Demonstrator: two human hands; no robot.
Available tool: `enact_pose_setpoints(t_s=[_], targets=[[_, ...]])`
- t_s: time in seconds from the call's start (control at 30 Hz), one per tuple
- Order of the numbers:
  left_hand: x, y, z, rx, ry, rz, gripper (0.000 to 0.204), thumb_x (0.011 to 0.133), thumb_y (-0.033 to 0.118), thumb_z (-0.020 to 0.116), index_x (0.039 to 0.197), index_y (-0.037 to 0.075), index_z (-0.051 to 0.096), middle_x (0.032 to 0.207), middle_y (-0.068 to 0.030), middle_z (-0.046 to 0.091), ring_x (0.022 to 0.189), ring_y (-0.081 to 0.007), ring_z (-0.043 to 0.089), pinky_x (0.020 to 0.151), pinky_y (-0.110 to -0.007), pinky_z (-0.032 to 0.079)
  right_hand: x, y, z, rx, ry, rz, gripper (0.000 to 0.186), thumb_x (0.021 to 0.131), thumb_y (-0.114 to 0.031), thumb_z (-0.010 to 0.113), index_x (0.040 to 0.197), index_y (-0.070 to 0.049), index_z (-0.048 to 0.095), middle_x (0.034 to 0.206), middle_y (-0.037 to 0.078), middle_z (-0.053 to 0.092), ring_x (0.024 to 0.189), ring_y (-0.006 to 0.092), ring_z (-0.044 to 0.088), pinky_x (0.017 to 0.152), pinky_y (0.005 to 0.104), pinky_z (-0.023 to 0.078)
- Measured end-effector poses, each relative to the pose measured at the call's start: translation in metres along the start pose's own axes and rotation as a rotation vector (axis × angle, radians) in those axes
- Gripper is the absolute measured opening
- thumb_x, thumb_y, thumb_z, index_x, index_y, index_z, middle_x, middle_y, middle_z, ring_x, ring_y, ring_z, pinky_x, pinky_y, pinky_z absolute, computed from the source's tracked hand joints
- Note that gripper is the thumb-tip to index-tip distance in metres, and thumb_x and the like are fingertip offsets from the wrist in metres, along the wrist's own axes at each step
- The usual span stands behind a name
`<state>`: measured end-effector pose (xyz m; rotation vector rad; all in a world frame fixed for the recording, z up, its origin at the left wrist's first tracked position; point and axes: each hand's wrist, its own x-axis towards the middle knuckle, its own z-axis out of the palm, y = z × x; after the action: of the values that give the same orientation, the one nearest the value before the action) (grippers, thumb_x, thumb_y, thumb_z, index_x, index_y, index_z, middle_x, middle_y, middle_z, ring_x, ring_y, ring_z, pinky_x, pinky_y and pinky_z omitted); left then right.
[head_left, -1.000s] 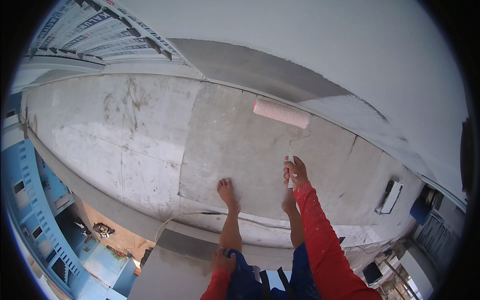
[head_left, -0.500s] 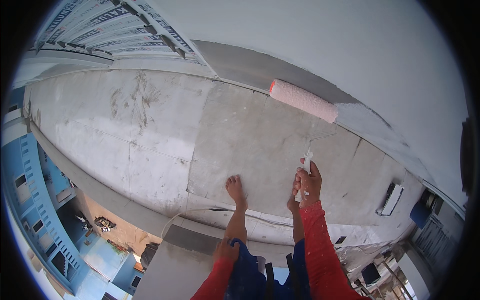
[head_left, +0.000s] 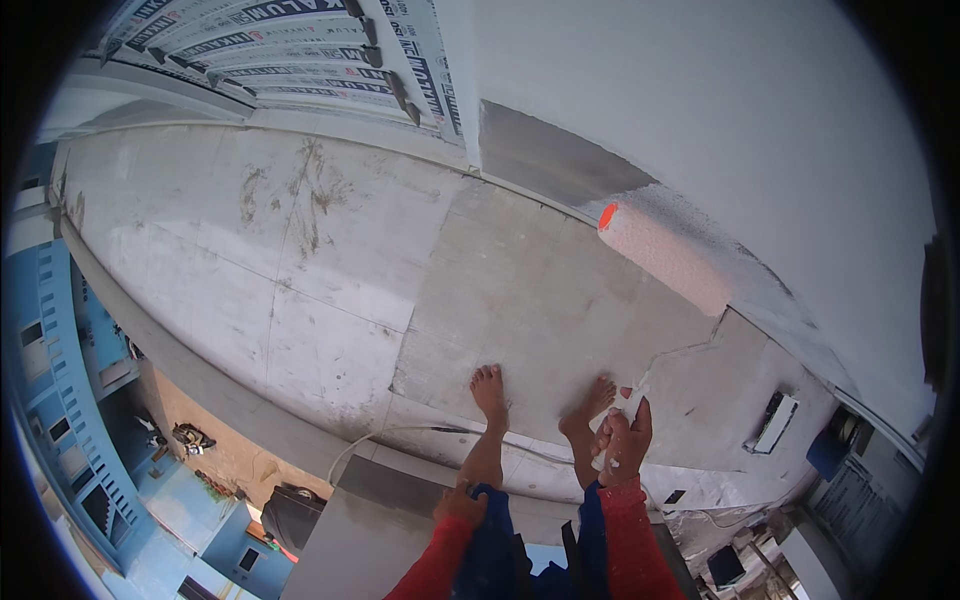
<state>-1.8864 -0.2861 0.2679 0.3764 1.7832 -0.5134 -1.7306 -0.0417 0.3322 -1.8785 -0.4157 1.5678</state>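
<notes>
My right hand (head_left: 622, 440) is closed round the white, paint-spattered handle of a paint roller (head_left: 665, 262). Its pale pink, fuzzy sleeve has an orange end and lies along the foot of the wall (head_left: 720, 110), joined to the handle by a bent wire frame. A bare grey strip (head_left: 560, 155) runs along the wall's bottom, left of the roller; thin, speckled whitish paint shows just above the sleeve. Low at the left, my left hand (head_left: 458, 503) is curled at the hem of my blue shorts (head_left: 490, 515), its fingers partly hidden.
My bare feet stand on a dusty, stained floor (head_left: 340, 240). A cable (head_left: 400, 429) crosses behind them. Film-wrapped framing (head_left: 300, 70) adjoins the wall at upper left. Beyond the ledge edge (head_left: 200, 350) lies a drop toward blue buildings. A narrow white box (head_left: 773, 422) sits at right.
The roller has come nearer and to the right along the wall base, and my right hand has drawn back. Part of the grey strip now looks whitish. My left hand stays at the shorts.
</notes>
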Motion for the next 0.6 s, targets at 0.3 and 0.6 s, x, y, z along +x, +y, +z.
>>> enact_pose_setpoints(t_s=[0.3,0.6], targets=[[0.01,-0.015,0.003,-0.087,0.052,0.064,0.063,0.082,0.053,0.061,0.135,0.018,0.057,0.124,-0.0227,0.061,0.117,-0.039,0.059,0.1,-0.047,0.047,0.187,0.092,0.12,-0.005,-0.135,0.236,0.028,0.087,-0.008,0.057,0.114,-0.008,0.052,0.067,0.001,0.049,0.043,0.0099,0.043,0.035,0.0287,0.036],[-0.004,0.004,-0.003,-0.195,0.106,0.064,0.061,0.083,0.053,0.062,0.132,0.016,0.058,0.12,-0.0233,0.062,0.114,-0.0401,0.06,0.098,-0.048,0.048,0.154,0.071,0.137,-0.024,-0.157,0.148,0.034,0.087,-0.009,0.056,0.121,-0.006,0.051,0.066,0.0,0.048,0.042,0.0092,0.044,0.036,0.0269,0.036]])
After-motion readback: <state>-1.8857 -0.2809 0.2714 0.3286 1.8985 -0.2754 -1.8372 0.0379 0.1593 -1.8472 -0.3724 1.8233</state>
